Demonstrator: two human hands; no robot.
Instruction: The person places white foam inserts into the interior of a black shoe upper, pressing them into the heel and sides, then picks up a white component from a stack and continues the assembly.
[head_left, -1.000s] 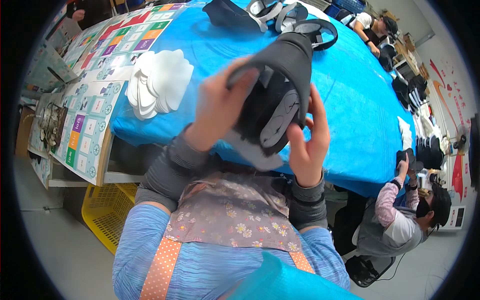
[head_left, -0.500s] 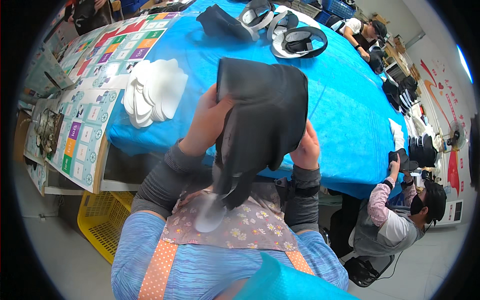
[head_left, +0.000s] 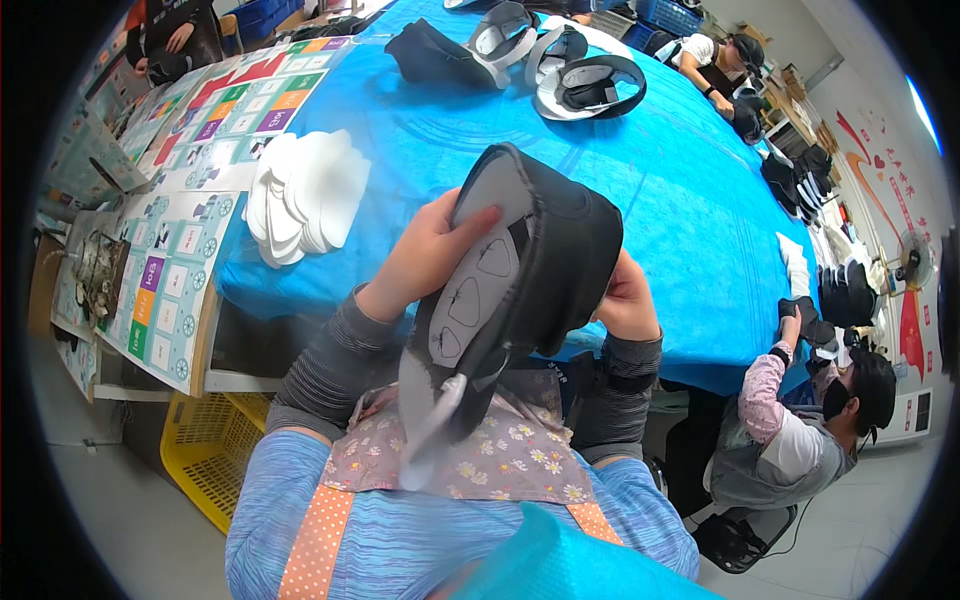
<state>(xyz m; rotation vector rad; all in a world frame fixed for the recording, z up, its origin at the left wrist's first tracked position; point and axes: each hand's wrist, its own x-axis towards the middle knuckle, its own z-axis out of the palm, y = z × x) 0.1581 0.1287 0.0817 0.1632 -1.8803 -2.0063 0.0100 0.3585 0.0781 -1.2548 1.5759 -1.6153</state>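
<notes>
Two hands (head_left: 430, 262) around black shoe upper (head_left: 540, 265)

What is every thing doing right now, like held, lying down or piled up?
Black cap: held up, inside showing.
Left hand: pressing the cap's grey lining.
Right hand: gripping the cap's far side.
White pads: piled on the blue table.
Finished caps: lying at the table's far end.
</notes>
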